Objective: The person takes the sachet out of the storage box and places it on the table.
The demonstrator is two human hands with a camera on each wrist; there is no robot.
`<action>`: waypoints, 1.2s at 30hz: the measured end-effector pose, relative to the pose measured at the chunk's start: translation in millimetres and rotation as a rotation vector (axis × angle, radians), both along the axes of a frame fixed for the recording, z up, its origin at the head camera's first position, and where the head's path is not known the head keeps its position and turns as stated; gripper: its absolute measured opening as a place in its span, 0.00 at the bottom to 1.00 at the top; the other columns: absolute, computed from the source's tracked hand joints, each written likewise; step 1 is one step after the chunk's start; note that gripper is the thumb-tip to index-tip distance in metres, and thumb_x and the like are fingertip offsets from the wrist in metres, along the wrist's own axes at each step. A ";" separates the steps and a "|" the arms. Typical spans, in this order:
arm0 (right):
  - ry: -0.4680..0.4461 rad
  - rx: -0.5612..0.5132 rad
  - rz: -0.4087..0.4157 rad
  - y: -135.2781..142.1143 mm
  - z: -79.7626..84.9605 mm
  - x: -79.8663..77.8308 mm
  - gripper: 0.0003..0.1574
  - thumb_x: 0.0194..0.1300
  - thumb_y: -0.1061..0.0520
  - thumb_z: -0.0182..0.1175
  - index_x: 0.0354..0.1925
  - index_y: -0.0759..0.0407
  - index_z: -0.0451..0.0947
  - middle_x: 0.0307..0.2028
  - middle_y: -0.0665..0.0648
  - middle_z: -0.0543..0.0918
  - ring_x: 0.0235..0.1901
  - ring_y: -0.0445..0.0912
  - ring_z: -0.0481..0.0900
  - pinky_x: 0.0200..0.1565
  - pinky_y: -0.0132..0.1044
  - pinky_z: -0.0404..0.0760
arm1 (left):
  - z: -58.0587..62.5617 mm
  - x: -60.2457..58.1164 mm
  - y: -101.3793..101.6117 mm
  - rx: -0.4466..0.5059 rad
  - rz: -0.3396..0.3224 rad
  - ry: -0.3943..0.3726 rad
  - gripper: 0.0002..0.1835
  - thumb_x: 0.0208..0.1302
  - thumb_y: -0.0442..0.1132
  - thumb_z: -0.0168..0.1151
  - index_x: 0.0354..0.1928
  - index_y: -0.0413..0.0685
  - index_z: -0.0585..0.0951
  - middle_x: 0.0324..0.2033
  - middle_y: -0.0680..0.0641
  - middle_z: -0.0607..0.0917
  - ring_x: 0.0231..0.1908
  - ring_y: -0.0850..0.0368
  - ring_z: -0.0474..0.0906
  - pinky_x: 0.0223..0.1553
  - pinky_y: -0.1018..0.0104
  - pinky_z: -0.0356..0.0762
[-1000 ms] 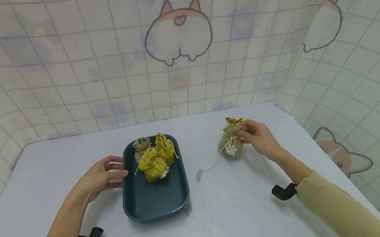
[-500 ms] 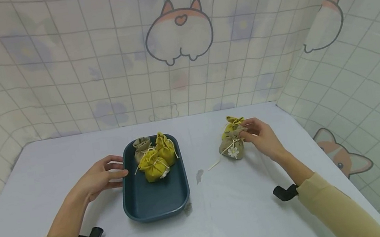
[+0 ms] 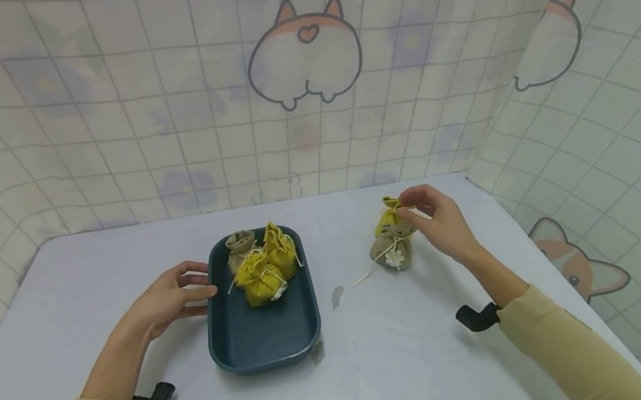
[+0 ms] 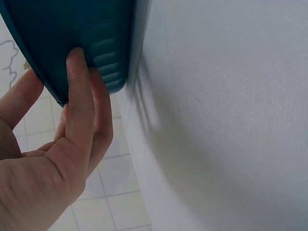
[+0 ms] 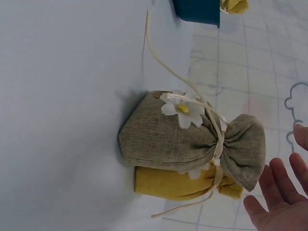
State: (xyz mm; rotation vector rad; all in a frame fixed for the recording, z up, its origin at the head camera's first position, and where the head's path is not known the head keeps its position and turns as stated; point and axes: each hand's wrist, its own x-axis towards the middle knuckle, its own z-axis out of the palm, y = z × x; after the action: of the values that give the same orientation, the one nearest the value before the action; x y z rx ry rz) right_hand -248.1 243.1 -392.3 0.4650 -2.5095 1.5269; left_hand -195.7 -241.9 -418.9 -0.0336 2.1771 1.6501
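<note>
My left hand is at the left side of a dark teal tray, thumb at the rim and fingers against the outer wall in the left wrist view. Inside the tray's far half sit two yellow drawstring pouches and a beige drawstring pouch. My right hand hovers with spread, relaxed fingers by the gathered tops of two pouches on the table. The nearer one is a beige pouch with a white flower and a long cord; behind it stands a yellow pouch. The right wrist view shows the fingers apart from both tops.
A white cloth covers the table. Behind and to the right hangs a white checked curtain printed with cartoon corgis. A small grey mark lies on the cloth right of the tray.
My right hand has let go of the beige pouch's top and moved slightly back toward the yellow pouch. The beige pouch stays standing on the table. My left hand and the tray have not moved.
</note>
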 end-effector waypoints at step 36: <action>-0.123 -0.060 0.334 -107.5 -5.8 -13.4 0.31 0.69 0.58 0.70 0.67 0.57 0.72 0.58 0.60 0.81 0.58 0.51 0.81 0.56 0.40 0.83 | -0.2 0.7 -0.5 0.032 0.002 -0.003 0.36 0.72 0.35 0.66 0.73 0.34 0.59 0.64 0.29 0.69 0.49 0.47 0.82 0.54 0.51 0.84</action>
State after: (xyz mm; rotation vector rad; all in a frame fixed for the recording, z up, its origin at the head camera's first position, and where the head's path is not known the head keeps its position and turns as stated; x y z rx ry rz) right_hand -261.5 135.6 -398.1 0.8417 -2.5667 1.7901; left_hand -195.0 -242.4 -419.1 -0.0293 2.1490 1.6841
